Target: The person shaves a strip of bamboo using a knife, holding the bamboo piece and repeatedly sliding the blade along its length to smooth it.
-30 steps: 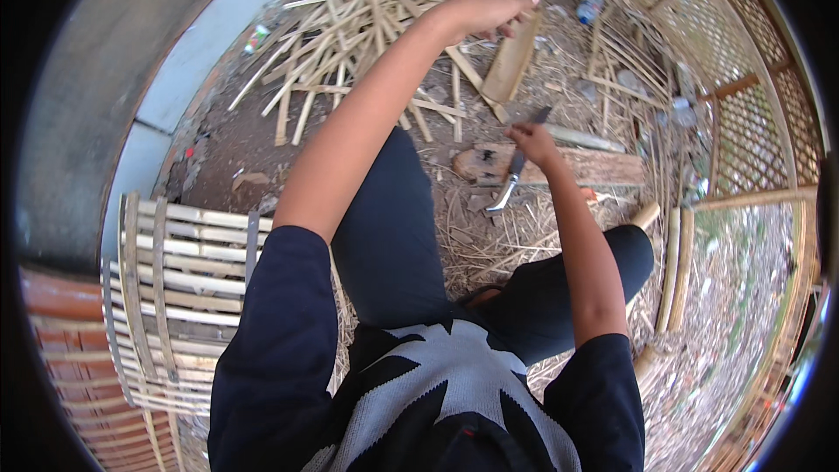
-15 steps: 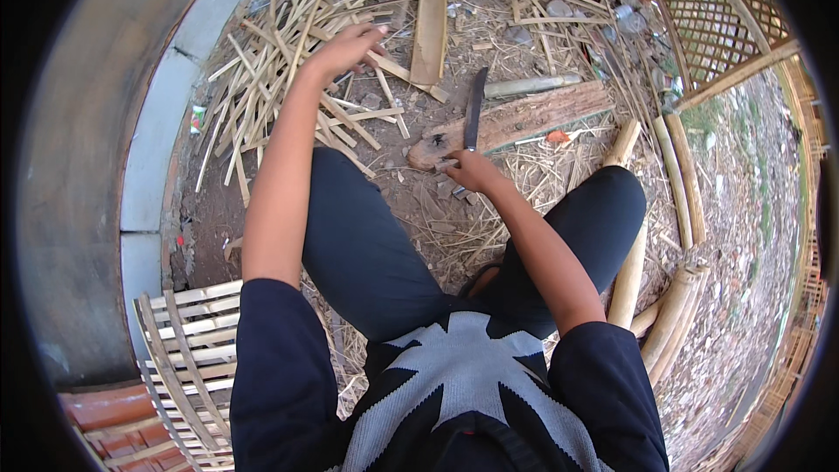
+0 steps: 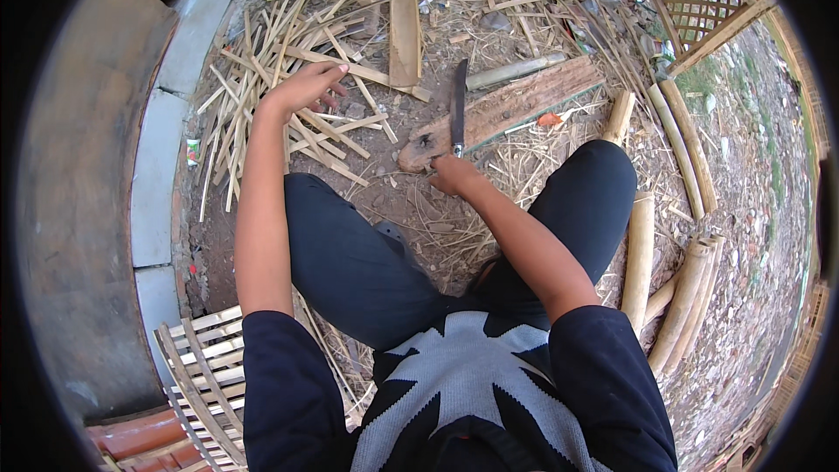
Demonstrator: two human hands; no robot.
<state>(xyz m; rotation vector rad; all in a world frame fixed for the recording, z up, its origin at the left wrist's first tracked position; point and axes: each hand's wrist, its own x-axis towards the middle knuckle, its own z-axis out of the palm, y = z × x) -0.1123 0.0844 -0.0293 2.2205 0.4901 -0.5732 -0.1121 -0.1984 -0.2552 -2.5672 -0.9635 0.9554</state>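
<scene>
My right hand (image 3: 454, 176) is closed around the handle of a machete (image 3: 459, 105). Its dark blade points away from me and crosses the near end of a thick wooden block (image 3: 524, 109) lying on the ground. Over a loose heap of split bamboo strips (image 3: 249, 96), my left hand (image 3: 308, 90) hangs palm down with its fingers apart. I see nothing held in it, though part of the heap is hidden beneath. A longer, flat strip (image 3: 384, 77) lies just beyond its fingertips.
A wide split bamboo piece (image 3: 405, 35) lies ahead, and a bamboo length (image 3: 516, 71) rests behind the block. Bamboo poles (image 3: 686, 297) lie at my right. A slatted bamboo rack (image 3: 210, 367) stands at lower left. A lattice panel (image 3: 690, 0) is far right.
My left hand has drawn back toward me and to the left over the strips. The right hand keeps its grip on the machete by the block. The whole view has shifted slightly.
</scene>
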